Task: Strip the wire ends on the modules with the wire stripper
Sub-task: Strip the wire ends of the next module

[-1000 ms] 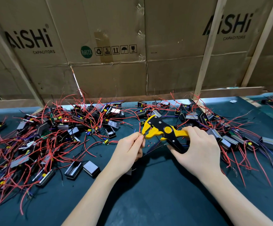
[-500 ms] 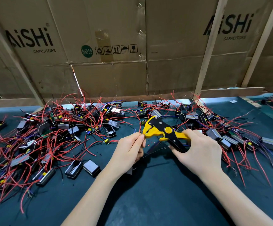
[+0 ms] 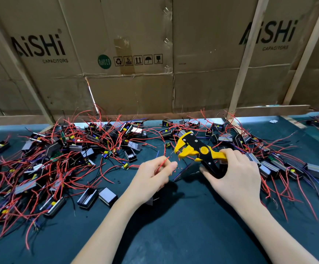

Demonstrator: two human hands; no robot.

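Modules left of wire stripper

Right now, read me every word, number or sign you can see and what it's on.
"AiSHi CAPACITORS": left cardboard panel
"AiSHi CAPACITORS": right cardboard panel
"RoHS 2.0": green sticker
"5" among handling symbols: printed on the cardboard
Modules, stripper: nothing readable

1 stripper, 2 hands, dozens modules

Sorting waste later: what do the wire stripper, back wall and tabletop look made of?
Wire stripper: glossy yellow and black plastic, seemingly, with metal rivets. Back wall: brown printed corrugated cardboard, creased, on bare wooden battens. Tabletop: dark matte mat, possibly rubber.
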